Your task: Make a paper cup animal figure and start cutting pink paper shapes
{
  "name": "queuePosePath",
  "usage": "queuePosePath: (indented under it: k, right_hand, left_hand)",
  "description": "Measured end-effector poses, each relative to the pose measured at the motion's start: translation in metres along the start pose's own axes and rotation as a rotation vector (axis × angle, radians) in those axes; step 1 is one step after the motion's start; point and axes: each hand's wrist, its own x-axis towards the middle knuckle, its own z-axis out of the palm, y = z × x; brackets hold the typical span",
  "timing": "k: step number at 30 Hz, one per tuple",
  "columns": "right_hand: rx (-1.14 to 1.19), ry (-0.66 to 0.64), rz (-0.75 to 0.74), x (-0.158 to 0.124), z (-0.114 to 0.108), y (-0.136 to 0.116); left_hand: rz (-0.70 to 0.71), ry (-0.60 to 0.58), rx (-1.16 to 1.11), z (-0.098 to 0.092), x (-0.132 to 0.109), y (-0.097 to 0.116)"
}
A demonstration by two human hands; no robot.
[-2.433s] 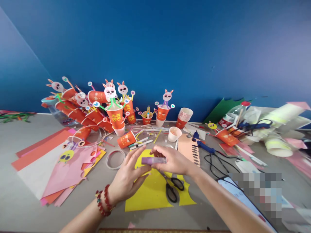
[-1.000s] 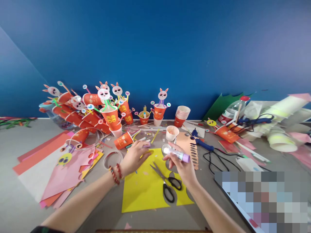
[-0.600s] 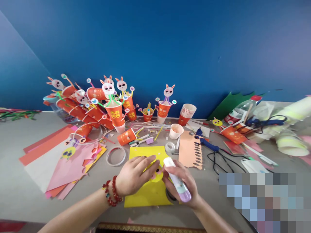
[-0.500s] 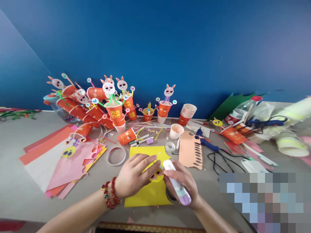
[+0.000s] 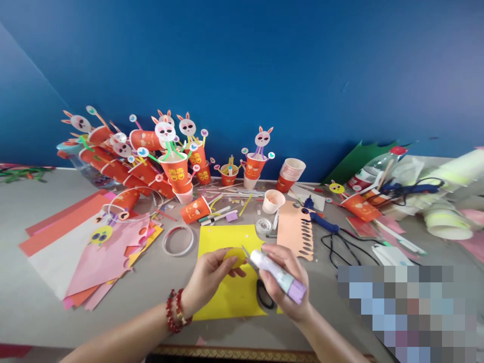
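Note:
My left hand [image 5: 216,269], a red bead bracelet at its wrist, pinches a small round yellow paper disc [image 5: 235,258] above a yellow sheet [image 5: 223,302]. The disc's plain side faces up. Wrapped in my right hand [image 5: 291,272] is a white and purple glue stick [image 5: 278,275], tilted with its white end toward the disc. A pair of scissors [image 5: 265,295] lies beneath that hand on the sheet's right side. One black handle loop and the blade tip show; the middle is hidden.
Rabbit-faced red paper cups [image 5: 174,169] crowd the back left. Coloured paper sheets [image 5: 109,257] lie left, near a tape roll [image 5: 178,240]. On the right are a peach sheet [image 5: 291,232], a blue glue gun [image 5: 323,222] with looping cord, and a bottle [image 5: 374,169].
My left hand has lifted the yellow disc and turned it over, so its drawn eyes no longer show. My right hand still grips the glue stick, and more of the scissors shows.

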Motion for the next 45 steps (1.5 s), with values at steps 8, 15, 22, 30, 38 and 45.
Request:
queuePosePath:
  k: [8,15,22,30,38,45]
  right_hand:
    - [-0.061,-0.092,-0.037,-0.003,0.017,-0.001]
    - [-0.106,-0.105,-0.055,-0.011,0.021,0.007]
    - [-0.11,-0.107,-0.034,-0.004,0.018,0.002]
    - [-0.072,-0.097,0.022,-0.004,0.018,0.002]
    - [-0.083,-0.117,-0.013,-0.002,0.017,0.002]
    - [-0.067,-0.123,0.009,0.002,0.016,0.0]
  left_hand:
    - [0.108,-0.054,0.261,-0.002,-0.006,-0.002]
    - [0.297,-0.061,0.556,-0.002,-0.01,-0.005]
    - [0.365,-0.029,0.653,0.0,-0.011,-0.004]
    - [0.348,-0.057,0.677,-0.002,-0.01,-0.007]
    - [0.356,-0.102,0.677,-0.001,-0.011,-0.009]
    - [0.307,-0.095,0.587,0.0,-0.01,-0.009]
